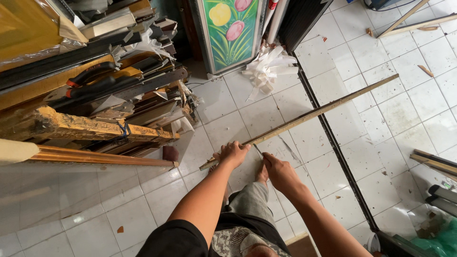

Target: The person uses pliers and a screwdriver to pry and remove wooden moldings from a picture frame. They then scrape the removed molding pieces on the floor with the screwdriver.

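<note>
White tiled floor (404, 114), stacked frame mouldings (95, 128) at left, flower painting (231, 31) leaning at the back. Long wooden strip (323, 108) runs diagonally above the tiles. Left hand (232, 153) is closed around its near end. Right hand (280, 172) sits just beside, fingers curled at the strip's edge; actual contact can't be confirmed. 1 bare foot (262, 173) below.

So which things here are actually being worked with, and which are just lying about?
In hand:
- long wooden strip, gripped near its end by the left hand
- right hand, fingers beside the strip; what it holds is unclear

Lying about:
- stacked frame mouldings
- flower painting
- white ribbon scraps
- loose sticks on the tiled floor
</note>
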